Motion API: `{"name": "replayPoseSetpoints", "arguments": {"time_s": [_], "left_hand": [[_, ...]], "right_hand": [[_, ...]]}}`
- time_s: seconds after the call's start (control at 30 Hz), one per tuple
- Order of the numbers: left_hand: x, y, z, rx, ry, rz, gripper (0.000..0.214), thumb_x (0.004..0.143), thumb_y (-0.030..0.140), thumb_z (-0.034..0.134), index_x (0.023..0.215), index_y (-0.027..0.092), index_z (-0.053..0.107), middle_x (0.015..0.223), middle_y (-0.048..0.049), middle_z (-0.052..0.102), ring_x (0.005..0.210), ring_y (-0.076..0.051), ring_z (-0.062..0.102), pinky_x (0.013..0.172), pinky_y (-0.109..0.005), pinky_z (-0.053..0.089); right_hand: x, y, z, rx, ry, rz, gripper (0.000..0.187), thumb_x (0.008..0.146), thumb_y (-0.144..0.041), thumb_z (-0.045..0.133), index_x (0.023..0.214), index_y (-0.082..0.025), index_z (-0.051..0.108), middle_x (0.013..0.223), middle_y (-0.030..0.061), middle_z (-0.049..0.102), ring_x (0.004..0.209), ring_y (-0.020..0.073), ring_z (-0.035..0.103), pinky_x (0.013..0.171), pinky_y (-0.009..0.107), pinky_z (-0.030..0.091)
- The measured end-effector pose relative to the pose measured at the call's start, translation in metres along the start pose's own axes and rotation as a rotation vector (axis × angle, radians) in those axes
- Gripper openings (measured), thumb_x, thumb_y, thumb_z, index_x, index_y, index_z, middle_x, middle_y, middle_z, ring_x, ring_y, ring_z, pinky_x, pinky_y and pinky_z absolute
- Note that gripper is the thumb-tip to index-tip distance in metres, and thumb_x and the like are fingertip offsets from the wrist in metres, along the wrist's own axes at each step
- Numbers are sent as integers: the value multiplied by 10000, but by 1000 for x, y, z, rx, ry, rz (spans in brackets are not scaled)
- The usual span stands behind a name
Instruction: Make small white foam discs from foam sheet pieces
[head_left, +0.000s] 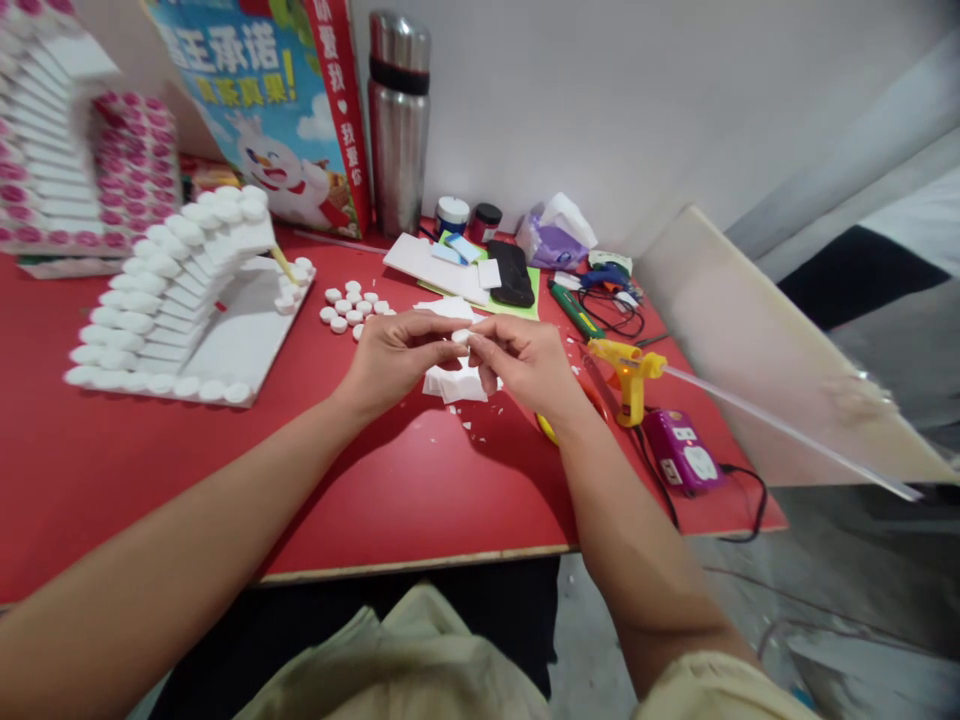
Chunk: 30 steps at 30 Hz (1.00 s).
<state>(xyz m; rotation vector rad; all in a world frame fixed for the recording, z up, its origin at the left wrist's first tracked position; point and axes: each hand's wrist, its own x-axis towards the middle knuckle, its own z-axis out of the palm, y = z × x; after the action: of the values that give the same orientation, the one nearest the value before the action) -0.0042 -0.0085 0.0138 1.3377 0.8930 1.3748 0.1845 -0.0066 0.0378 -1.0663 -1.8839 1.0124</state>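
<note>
My left hand (394, 352) and my right hand (521, 360) meet above the red table (225, 470), fingertips pinched together on one small white foam piece (460, 336). Under the hands lies a heap of white foam scraps (456, 384). A cluster of several small white foam discs (351, 304) sits just beyond my left hand. At the left stands a white foam model (176, 300), a stepped roof covered with the same discs.
A yellow glue gun (628, 372) with a long clear stick and a purple plug box (681, 452) lie right of my right hand. A steel flask (397, 125), small jars, a black case, a green pen, a tissue pack and a printed box stand at the back. A pale board (757, 340) leans at the right edge.
</note>
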Motion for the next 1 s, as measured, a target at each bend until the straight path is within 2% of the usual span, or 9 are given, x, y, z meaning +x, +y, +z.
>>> {"name": "replayPoseSetpoints", "arguments": {"time_s": [0.1,0.3,0.53,0.67,0.73,0.83,1.0], "left_hand": [[1,0,-1,-2,7,3,206,676,237,916,865,175,860,836,-68,809,667,-191,744,673,-336,643],[2,-6,-3,19,4,35,158,692,201,901,838,176,846,811,-61,811,738,-219,774,728,-345,651],[0,-8,-3,-33,-53,-54,204,725,272,892,827,154,761,752,-54,789,698,-221,782,679,-332,652],[0,-8,-1,-34,-38,-88,292,700,331,921,802,154,711,701,-46,763,629,-223,770,625,-333,655],[1,-9,-1,-47,-28,-112,339,677,349,941,794,155,689,670,-44,750,592,-223,759,582,-321,644],[3,-9,-1,-82,-38,-124,372,663,354,953,820,156,680,662,-41,744,557,-213,741,538,-304,622],[7,-11,-4,-85,-50,-15,305,711,307,915,861,159,695,746,-38,770,531,-151,687,521,-272,581]], "right_hand": [[0,-1,3,19,2,14,269,988,-421,653,833,-203,682,531,-44,622,463,112,594,540,256,469],[1,-1,9,16,95,78,244,950,-410,696,828,-200,672,550,-29,656,465,127,619,510,257,470],[-2,-2,8,-242,90,-89,204,1006,-348,613,859,-213,655,630,-11,655,566,146,619,585,291,459],[-3,-4,11,-394,105,-177,197,1005,-292,578,832,-215,632,682,21,656,665,171,623,637,306,446],[-4,-5,14,-414,94,-178,187,1001,-254,565,834,-211,636,679,25,655,666,170,619,652,308,446],[-3,-7,16,-217,99,-47,190,1009,-308,587,861,-210,655,688,13,670,598,144,616,602,280,460],[8,-3,8,413,125,344,411,997,-573,594,923,-175,665,721,35,723,465,125,611,438,244,465]]}}
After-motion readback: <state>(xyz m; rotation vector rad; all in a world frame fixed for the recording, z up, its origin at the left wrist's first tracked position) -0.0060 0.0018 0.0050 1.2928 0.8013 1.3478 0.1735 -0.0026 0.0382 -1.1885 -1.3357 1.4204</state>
